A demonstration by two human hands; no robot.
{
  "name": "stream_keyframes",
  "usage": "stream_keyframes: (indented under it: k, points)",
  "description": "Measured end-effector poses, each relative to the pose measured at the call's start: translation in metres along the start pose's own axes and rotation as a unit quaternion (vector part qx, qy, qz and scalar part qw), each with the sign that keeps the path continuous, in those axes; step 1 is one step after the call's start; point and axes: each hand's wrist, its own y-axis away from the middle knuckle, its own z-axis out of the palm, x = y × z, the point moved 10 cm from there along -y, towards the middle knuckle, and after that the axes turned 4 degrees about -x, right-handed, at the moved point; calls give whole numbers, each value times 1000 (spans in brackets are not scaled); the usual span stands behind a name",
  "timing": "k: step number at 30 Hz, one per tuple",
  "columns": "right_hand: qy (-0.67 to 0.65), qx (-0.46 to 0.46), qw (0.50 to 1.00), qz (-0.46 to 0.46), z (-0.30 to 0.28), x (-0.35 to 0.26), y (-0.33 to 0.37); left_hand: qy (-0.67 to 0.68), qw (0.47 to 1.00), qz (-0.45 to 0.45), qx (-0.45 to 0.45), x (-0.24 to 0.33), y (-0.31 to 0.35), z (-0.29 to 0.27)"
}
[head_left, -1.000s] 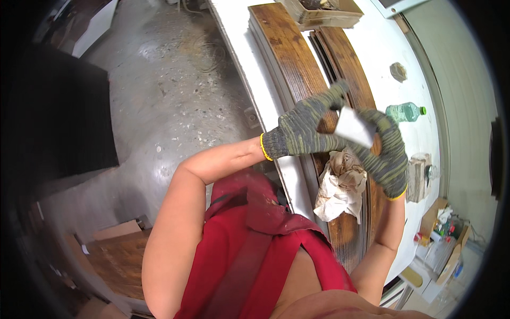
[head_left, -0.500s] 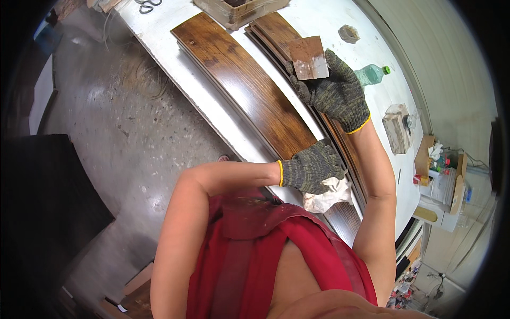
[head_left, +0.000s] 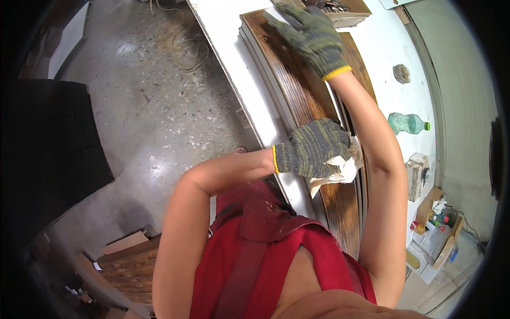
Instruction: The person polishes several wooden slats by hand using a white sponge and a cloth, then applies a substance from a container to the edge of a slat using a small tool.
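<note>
My left hand [head_left: 316, 149], in a dark grey-green knitted glove with a yellow cuff, is closed on a crumpled white cloth [head_left: 344, 167]. The cloth rests on the near part of a glossy brown wood plank [head_left: 340, 204]. At the far end of the planks is my gloved right hand [head_left: 311, 40], its fingers stretched out and apart. Beneath it lies the far part of a stacked wood plank [head_left: 281, 58]; a second plank [head_left: 358, 56] runs along its right side. The square brown-and-white plate is not clearly visible at the right hand now.
The planks lie on a long white table [head_left: 226, 42]. A box of dark scraps [head_left: 350, 11] sits beyond my right hand. Rightward are a small tape roll [head_left: 402, 73], a green-capped bottle [head_left: 409, 123] and a wrapped block [head_left: 417, 175]. More planks [head_left: 130, 271] lie at lower left.
My right hand has reached farther forward and left, to the planks' far end, and its square plate no longer shows clearly. My left hand keeps the cloth. The view has shifted.
</note>
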Motion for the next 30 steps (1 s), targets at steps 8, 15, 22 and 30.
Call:
stream_keyframes:
  k: [8,15,22,30]
  points:
    - [-34,-23,999,30,32,-31,-63,18,997,9,80,-6,3,-3]
    - [-41,-26,987,152,17,59,-49,-4,950,118,289,-5,10,-6]
    - [72,-17,994,85,24,12,-50,94,954,102,266,-7,10,-15]
    - [4,-13,1000,-15,41,-14,-50,76,987,58,126,-8,3,-2]
